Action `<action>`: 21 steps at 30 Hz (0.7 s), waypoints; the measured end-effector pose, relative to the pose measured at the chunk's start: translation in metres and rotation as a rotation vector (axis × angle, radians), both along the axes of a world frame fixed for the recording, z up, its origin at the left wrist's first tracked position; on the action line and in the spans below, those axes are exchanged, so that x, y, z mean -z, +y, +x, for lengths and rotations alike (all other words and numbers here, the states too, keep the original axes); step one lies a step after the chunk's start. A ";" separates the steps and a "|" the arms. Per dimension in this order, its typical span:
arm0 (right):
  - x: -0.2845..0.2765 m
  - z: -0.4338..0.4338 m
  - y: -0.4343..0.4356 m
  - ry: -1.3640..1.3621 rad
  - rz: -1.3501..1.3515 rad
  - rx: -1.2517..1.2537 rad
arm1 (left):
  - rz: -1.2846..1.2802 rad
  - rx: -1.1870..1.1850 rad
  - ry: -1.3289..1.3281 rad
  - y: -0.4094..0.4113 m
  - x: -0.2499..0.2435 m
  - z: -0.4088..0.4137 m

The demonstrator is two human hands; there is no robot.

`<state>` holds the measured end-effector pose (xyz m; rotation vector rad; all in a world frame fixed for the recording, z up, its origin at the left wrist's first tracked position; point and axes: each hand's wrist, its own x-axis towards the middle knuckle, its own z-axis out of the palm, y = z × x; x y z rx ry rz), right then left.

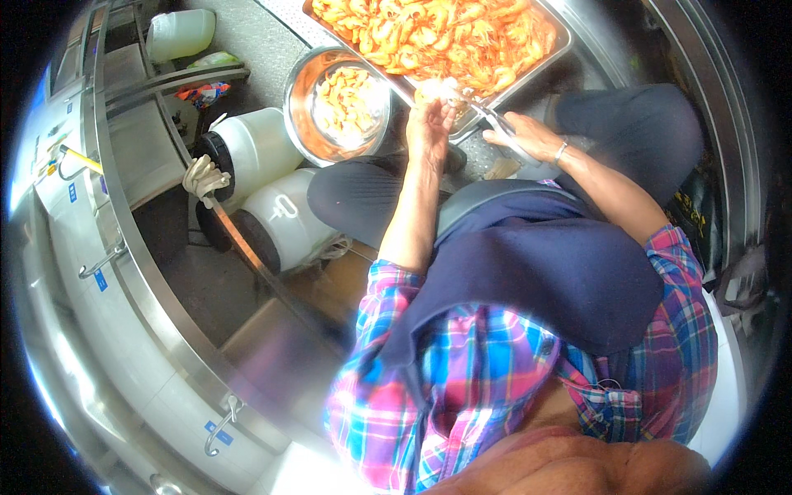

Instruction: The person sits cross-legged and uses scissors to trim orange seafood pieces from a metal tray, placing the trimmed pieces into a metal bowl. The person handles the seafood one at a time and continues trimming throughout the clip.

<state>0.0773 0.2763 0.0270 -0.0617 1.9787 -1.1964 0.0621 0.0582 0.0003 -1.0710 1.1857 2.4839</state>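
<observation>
A metal tray (566,46) heaped with orange shrimp lies at the top of the view. At its near edge my left hand (430,120) pinches something small and pale, likely a shrimp, blurred by glare. My right hand (532,137) holds a pair of scissors (504,127), their blades pointing toward my left fingertips. Beside the tray, to the left, a round steel bowl (300,111) contains a smaller pile of shrimp (346,102).
White plastic drums (257,142) with black lids stand left of my knee. A wooden pole (238,238) with cloth tied round its end leans there. Steel shelving (142,272) runs along the left; a pale plastic container (182,34) lies at the upper left.
</observation>
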 end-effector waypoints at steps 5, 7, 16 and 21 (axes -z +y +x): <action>0.007 0.000 0.000 0.056 -0.002 -0.017 | 0.066 0.038 -0.037 0.005 -0.001 0.012; 0.005 -0.001 -0.001 0.053 -0.005 -0.054 | 0.056 0.060 -0.052 0.006 0.003 0.013; 0.046 0.003 0.000 0.090 0.092 -0.139 | 0.078 0.058 -0.096 0.001 0.020 0.016; 0.050 0.002 0.001 0.166 0.121 -0.102 | 0.042 0.107 -0.043 -0.016 0.030 0.017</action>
